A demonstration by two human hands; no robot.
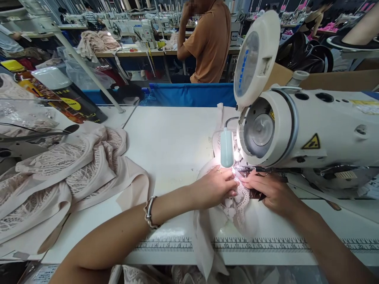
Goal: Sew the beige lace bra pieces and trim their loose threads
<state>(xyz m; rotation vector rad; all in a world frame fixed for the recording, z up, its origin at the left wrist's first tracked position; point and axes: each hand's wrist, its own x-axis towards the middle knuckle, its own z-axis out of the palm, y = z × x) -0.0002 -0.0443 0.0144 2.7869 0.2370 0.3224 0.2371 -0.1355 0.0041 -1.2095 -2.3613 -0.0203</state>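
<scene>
Pale pink lace fabric [241,199] lies under the needle area of a white sewing machine [325,130], lit by a small lamp [226,148]. My left hand [214,188] rests on the lace from the left, with fingers bent and closed on it. From the right, my right hand [274,191] has its fingers pressed together at the lace's edge, close to the needle. Something dark and pointed shows beneath my right fingers; its kind is unclear. A plain strip of the fabric hangs over the table's front edge. The needle itself is hidden.
Piled lace pieces [89,169] cover the table's left side. Behind them lean a dark spray can [74,96] and a yellow-capped bottle [28,81]. A printed ruler [166,244] runs along the front edge. Beyond a blue cloth [192,94] sits a person [210,43].
</scene>
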